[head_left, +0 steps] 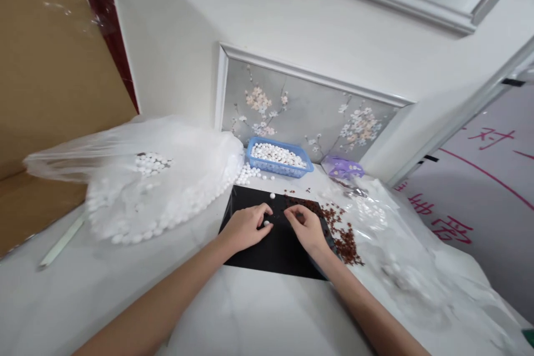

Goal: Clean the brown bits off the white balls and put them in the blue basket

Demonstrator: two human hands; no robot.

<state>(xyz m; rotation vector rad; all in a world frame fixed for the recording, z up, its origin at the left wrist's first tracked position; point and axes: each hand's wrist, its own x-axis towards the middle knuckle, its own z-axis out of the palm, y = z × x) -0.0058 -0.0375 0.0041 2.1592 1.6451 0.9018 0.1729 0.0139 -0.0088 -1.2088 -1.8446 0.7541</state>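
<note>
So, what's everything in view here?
Mat: one, black, centre
Ball-filled tray: one, blue, behind mat
Loose balls: several, white, beside tray, on mat
Ball-filled bag: one, translucent, left
Star-shaped bits: many, reddish, mat's right
Small bag: one, purple, right of tray
Plastic: uncounted, clear, right
Stick: one, pale green, left
Cardboard: one, brown, far left
Strip: one, maroon, left
Floral panels: two, grey, wall
Board: one, pale, far right
Tabletop: one, white, below
Left grip: one, bare, over mat, ball at thumb
Right grip: one, bare, over mat
</note>
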